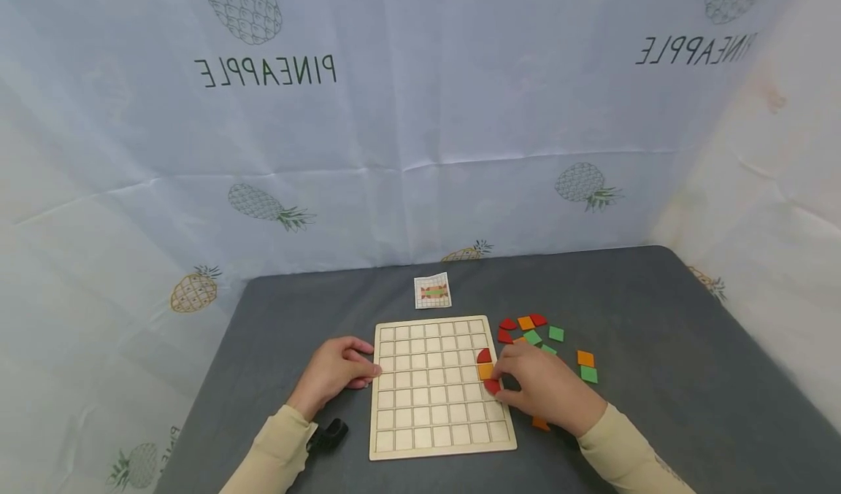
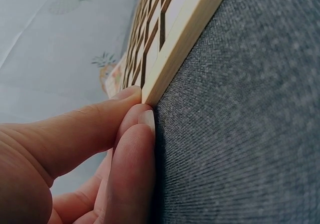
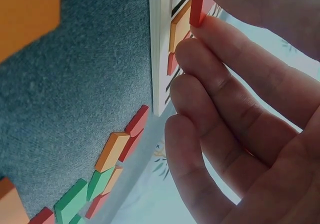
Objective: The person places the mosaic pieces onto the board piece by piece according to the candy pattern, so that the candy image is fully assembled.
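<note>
A light wooden grid board (image 1: 430,399) lies on the dark grey table. My left hand (image 1: 335,370) pinches the board's left edge between thumb and fingertips, as the left wrist view shows close up. At the right edge, my right hand (image 1: 548,383) pinches a red quarter-round tile (image 3: 199,7) between thumb and index finger, over a cell of the right column. Directly beyond it an orange square tile (image 1: 485,371) sits in the grid, followed by another red quarter-round tile (image 1: 484,355). The right hand's other fingers are bent beside these tiles.
Loose red, orange and green tiles (image 1: 556,333) lie right of the board, some partly hidden by the right hand. An orange tile (image 1: 540,424) shows below that hand. Behind the board lies a small pattern card (image 1: 433,300). A black object (image 1: 335,432) is at the left wrist.
</note>
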`<move>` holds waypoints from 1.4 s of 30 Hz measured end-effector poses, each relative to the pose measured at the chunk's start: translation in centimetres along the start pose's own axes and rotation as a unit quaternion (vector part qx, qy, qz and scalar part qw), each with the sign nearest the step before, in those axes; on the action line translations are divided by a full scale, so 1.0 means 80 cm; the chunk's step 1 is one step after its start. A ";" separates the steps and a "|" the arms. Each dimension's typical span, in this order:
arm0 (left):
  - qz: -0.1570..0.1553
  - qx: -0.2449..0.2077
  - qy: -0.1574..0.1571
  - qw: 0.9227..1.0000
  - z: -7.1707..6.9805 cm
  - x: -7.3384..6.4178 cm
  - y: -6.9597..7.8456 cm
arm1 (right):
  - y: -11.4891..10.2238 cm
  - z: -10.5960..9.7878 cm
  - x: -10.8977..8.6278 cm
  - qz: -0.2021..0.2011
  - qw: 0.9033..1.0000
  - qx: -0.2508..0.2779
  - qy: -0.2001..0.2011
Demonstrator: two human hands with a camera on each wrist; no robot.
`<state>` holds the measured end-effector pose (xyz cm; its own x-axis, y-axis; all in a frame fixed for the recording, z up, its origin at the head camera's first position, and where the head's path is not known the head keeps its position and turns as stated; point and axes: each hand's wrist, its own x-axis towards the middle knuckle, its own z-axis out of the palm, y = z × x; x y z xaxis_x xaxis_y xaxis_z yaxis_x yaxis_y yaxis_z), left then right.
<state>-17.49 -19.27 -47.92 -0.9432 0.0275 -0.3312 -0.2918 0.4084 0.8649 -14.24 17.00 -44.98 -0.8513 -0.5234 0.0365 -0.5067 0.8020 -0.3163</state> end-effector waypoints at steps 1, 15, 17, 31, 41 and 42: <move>-0.001 0.000 0.001 1.000 0.000 0.000 0.000 | 0.000 0.000 0.000 -0.001 1.000 -0.001 0.000; 0.010 0.003 0.003 1.000 -0.001 0.000 -0.002 | 0.001 0.006 0.004 -0.022 1.000 -0.012 0.013; 0.010 0.003 0.002 1.000 -0.001 0.001 -0.002 | 0.000 0.007 0.004 -0.021 1.000 -0.011 0.014; 0.009 0.007 -0.001 1.000 0.001 -0.001 -0.002 | 0.000 0.009 0.003 -0.032 0.999 -0.019 0.023; 0.001 0.004 0.006 1.000 0.000 0.001 -0.002 | -0.001 0.011 0.005 -0.038 0.999 -0.019 0.028; 0.001 0.004 0.006 1.000 0.000 0.002 -0.003 | -0.001 0.011 0.005 -0.037 0.999 -0.018 0.026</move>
<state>-17.59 -19.35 -48.16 -0.9460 0.0168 -0.3239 -0.2879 0.4159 0.8626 -14.42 16.49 -45.75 -0.8169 -0.5666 0.1076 -0.5720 0.7720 -0.2773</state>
